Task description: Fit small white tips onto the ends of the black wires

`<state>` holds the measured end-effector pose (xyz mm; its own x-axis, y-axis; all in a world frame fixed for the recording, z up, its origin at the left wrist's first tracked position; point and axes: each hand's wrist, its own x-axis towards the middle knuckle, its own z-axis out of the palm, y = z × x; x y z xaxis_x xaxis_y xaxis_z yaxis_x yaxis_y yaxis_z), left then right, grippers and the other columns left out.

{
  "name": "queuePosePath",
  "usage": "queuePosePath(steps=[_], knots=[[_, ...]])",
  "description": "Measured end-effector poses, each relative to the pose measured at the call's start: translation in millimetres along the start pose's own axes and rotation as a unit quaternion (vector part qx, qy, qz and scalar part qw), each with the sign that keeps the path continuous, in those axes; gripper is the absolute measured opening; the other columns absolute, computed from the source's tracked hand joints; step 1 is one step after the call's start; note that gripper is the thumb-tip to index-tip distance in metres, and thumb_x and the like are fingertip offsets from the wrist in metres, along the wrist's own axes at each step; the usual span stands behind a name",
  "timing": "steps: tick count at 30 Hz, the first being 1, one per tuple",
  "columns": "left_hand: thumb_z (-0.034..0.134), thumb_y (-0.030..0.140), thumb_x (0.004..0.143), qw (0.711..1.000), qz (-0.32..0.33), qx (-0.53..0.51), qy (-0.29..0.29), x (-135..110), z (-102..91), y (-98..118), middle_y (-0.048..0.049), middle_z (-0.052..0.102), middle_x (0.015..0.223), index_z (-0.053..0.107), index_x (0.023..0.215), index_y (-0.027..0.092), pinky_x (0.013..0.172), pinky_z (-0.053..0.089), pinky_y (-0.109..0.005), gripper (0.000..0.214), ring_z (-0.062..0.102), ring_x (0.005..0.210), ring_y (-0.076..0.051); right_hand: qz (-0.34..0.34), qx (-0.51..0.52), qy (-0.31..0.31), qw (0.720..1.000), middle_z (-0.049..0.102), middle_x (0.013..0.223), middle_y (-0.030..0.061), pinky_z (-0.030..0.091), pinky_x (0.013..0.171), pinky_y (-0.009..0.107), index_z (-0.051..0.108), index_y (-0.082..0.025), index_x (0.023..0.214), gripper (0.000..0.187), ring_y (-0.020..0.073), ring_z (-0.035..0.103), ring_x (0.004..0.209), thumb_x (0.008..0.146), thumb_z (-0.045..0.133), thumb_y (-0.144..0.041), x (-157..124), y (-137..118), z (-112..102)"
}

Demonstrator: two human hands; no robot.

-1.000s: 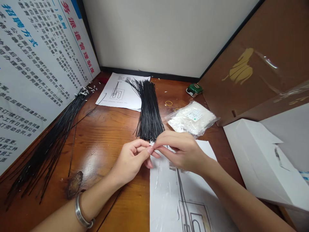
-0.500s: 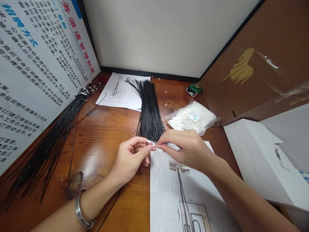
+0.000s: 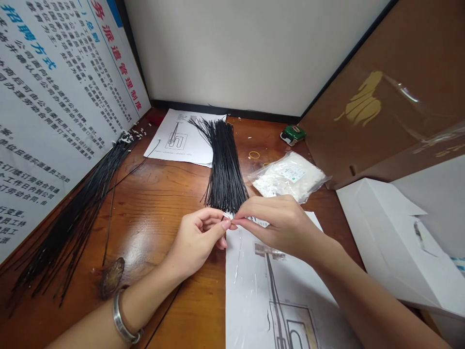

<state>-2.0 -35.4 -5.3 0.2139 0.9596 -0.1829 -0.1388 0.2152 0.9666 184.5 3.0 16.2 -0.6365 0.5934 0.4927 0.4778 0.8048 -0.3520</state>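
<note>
A smooth, silver-coloured bangle (image 3: 121,322) is worn on the left wrist, well back from the fingers of the left hand (image 3: 196,240). Behind the fingers of the right hand (image 3: 281,223), only bare forearm is shown, and the nails are seen plain.

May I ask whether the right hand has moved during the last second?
Yes: the right hand shifted slightly toward the bag of white parts, uncovering the tape on the drawing.

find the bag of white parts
Head view, right of centre: the bag of white parts lies beside the black wire bundle, just beyond the right hand.
</note>
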Motion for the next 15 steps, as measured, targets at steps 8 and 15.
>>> queuePosePath(steps=[8,15], knots=[[0.067,0.029,0.077,1.000,0.001,-0.003,0.000,0.2,1.2,3.2,-0.0007,0.063,0.058,0.062,0.078,0.012,0.051,0.047,-0.021,0.017,0.054,0.048,-0.009,-0.011,-0.005,0.010,1.000,0.069,0.066,-0.0018,0.044,0.050,0.023,0.064,-0.019,0.072,0.016,0.0105,0.062,0.056,0.086,0.056,-0.014,4.2,-4.2,-1.3],[0.068,0.031,0.076,1.000,0.005,-0.015,-0.004,-0.2,1.4,2.5,-0.0043,0.068,0.066,0.062,0.078,0.012,0.051,0.049,-0.022,0.020,0.054,0.049,-0.009,-0.011,-0.013,0.006,1.000,0.069,0.066,-0.0015,0.044,0.050,0.023,0.064,-0.019,0.072,0.016,0.0106,0.062,0.056,0.085,0.056,-0.013,2.6,-2.3,-0.4]])
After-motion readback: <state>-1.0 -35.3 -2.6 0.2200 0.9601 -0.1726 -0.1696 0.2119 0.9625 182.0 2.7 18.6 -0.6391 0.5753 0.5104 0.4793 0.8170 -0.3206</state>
